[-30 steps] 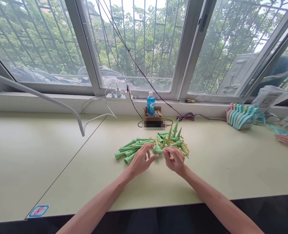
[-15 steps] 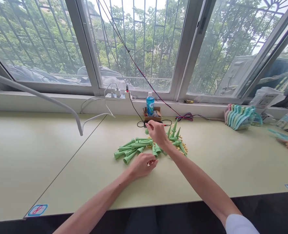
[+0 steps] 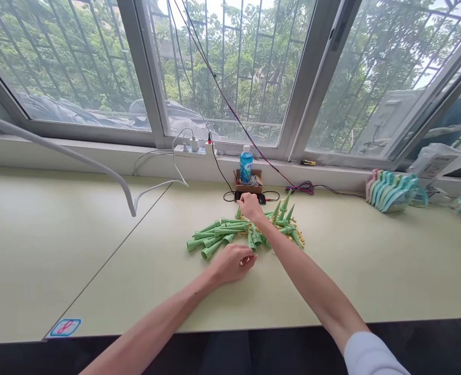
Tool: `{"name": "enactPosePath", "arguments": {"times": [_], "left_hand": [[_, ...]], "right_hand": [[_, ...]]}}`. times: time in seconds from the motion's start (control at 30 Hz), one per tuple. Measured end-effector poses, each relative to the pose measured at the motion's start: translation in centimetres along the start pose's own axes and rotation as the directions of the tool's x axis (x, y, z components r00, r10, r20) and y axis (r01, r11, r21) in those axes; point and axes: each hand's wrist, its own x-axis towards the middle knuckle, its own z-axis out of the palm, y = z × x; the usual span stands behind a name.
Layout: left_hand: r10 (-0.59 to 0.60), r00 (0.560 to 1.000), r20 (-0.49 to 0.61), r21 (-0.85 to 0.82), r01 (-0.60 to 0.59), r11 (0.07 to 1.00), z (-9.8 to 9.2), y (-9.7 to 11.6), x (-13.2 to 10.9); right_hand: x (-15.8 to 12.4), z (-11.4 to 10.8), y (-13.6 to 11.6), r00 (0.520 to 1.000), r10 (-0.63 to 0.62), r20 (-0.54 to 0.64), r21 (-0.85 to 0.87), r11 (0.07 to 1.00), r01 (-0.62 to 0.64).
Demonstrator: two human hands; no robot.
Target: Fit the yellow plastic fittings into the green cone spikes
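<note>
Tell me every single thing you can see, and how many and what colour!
Windows: several, grey-framed, at the back
Tool: one, yellow and black, windowsill
Power strip: one, white, by the windowsill
Bottle: one, blue, at the cardboard box
Cardboard box: one, brown, back of table
Coiled cable: one, dark and red, right of box
Hanger-like things: several, pastel, back right
Bent tube: one, white, left
Table: pale green, across the view
Stickers: two, blue-edged, front edge
Cones: many, green, mid-table
Little pieces: many, yellow, among cones
Left hand: one, bare, before cones
Right hand: one, bare, over cones
</note>
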Motion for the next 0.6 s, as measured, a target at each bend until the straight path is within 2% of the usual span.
{"name": "enactPosePath", "arguments": {"times": [0.6], "left_hand": [[-0.011, 0.999, 0.048, 0.025, 0.010, 1.000, 0.07, 0.04, -0.01]], "right_hand": [[-0.14, -0.57, -0.39, 0.998, 0.020, 0.063, -0.076, 0.997, -0.015]]}}
